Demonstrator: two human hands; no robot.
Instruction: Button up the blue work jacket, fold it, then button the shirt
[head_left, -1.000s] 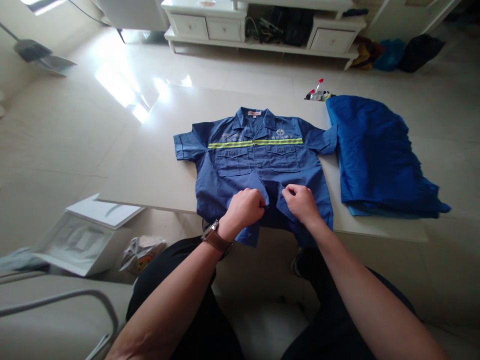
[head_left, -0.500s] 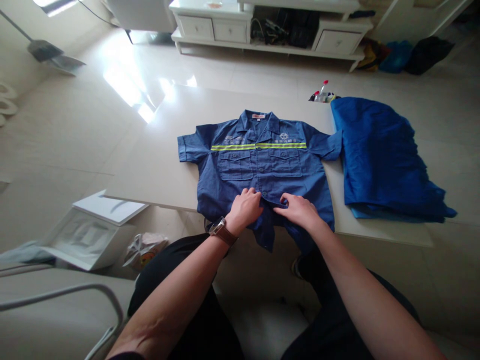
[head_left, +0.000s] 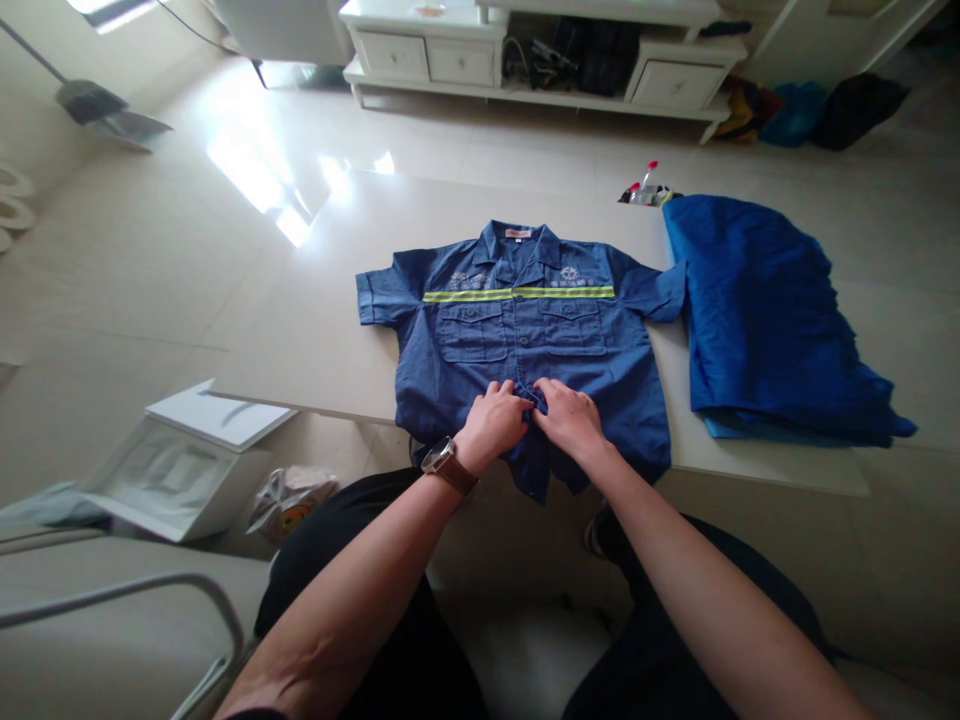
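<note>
A short-sleeved blue work shirt (head_left: 480, 345) lies front up with its collar away from me. A yellow-and-silver stripe crosses its chest, above two buttoned pockets. My left hand (head_left: 495, 420), with a watch (head_left: 439, 457) on the wrist, pinches the front opening below the pockets. Close beside it, my right hand (head_left: 568, 415) grips the other front edge, the fingertips of both hands nearly meeting. Whether a button sits between them is hidden by the fingers. The shirt's lower hem hangs over the table's near edge.
The shirt rests on a pale table (head_left: 315, 340). Folded bright blue cloth (head_left: 772, 320) lies at the right end, touching a sleeve. Red-capped bottles (head_left: 648, 182) stand beyond the table. An open white box (head_left: 187, 470) and a plastic bag (head_left: 292, 500) are at the left below it.
My right hand has moved left to meet my left hand, bringing its front edge of the shirt inward. My left hand has barely shifted.
</note>
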